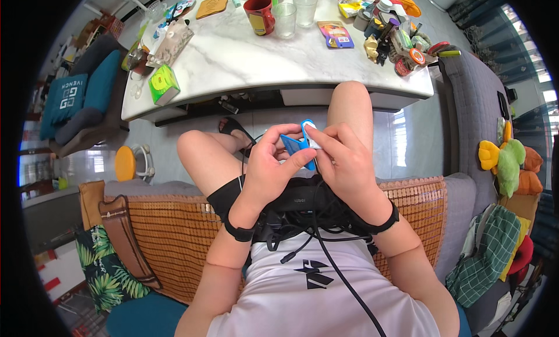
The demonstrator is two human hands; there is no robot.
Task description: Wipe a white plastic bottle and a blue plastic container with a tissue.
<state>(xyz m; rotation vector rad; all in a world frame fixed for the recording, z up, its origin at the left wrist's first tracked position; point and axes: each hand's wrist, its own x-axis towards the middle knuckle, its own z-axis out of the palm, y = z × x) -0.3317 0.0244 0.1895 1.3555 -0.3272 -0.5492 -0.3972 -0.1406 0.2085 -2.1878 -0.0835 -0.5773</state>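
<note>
Above my lap, my left hand (273,162) holds a small blue case (293,144) with a raised flap, its thumb along the lower edge. The fingers of my right hand (347,160) pinch a small white piece (311,136) at the case's right side. Whether the white piece is a wipe, a cloth or part of the case's contents, I cannot tell. A black strap circles each of my wrists. Black cables (321,241) run over my lap and white shirt.
Ahead stands a marble-topped table (262,70). It bears a red mug (259,16), drinking glasses (284,20), a colourful pouch (335,34), a green tissue pack (164,85) and a cluster of jars and bottles at the right. A yellow-topped stool (125,163) is at the left. Plush toys (508,166) lie on the right sofa.
</note>
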